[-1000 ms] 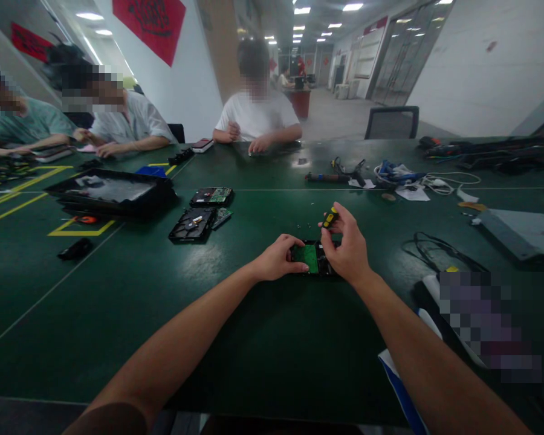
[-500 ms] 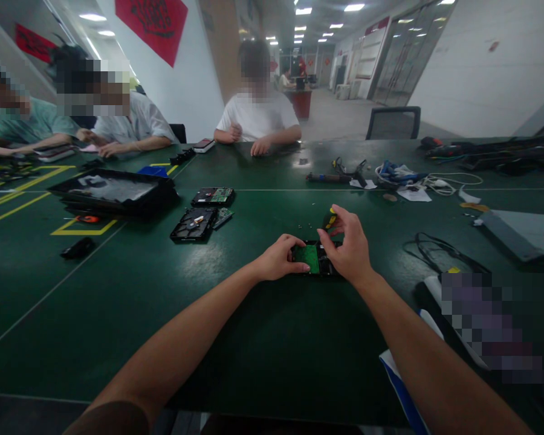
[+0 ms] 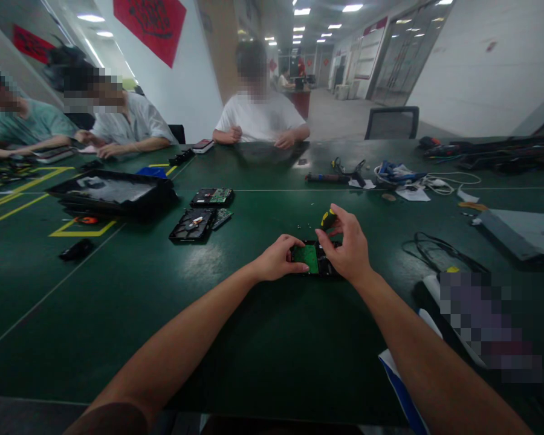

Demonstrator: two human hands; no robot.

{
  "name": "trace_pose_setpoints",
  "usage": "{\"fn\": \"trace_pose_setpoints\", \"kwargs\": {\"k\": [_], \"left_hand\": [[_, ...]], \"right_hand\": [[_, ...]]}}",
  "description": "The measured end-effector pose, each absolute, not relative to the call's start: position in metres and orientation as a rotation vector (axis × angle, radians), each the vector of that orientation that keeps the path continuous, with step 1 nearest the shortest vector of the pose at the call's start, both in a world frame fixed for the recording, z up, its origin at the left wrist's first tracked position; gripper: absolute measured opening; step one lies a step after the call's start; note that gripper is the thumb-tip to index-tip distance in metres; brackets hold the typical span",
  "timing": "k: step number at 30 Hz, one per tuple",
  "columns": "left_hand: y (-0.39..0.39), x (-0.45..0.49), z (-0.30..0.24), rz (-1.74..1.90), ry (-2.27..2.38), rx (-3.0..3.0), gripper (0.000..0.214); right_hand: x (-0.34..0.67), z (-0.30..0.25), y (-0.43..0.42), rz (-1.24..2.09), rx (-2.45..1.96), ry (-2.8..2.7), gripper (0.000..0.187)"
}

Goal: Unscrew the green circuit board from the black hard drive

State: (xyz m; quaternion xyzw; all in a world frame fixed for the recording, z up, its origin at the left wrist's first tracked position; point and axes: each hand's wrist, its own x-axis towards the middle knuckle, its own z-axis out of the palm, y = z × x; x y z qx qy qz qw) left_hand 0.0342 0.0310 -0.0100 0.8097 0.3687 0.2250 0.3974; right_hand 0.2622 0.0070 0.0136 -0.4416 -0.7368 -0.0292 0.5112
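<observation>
A hard drive with a green circuit board [image 3: 306,258] lies on the dark green table in front of me. My left hand [image 3: 278,260] grips its left end, thumb along the near edge of the board and fingers at the far side. Over the right part of the drive, my right hand [image 3: 347,244] holds a yellow and black screwdriver [image 3: 329,219] by its handle between fingers and thumb. The screwdriver's tip is hidden by the hand. A few tiny screws [image 3: 303,226] lie on the table just beyond the drive.
Left of my hands are a second drive [image 3: 212,197], a black drive casing [image 3: 193,225] and a loose circuit board [image 3: 222,218]. Farther left stands a black tray [image 3: 113,193]. Cables [image 3: 399,175] and a grey metal box [image 3: 521,235] lie right. Several people sit across the table.
The screwdriver handle has turned a little in my right hand, showing more yellow. My left hand stays on the drive. The person opposite has shifted a hand to the right.
</observation>
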Motion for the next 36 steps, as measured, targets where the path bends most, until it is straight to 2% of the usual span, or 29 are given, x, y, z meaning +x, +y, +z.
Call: {"fn": "trace_pose_setpoints", "kwargs": {"k": [36], "left_hand": [[0.0294, 0.035, -0.0072, 0.561, 0.946, 2.057, 0.069]], "right_hand": [[0.2616, 0.0148, 0.0052, -0.02, -1.057, -1.75, 0.067]]}}
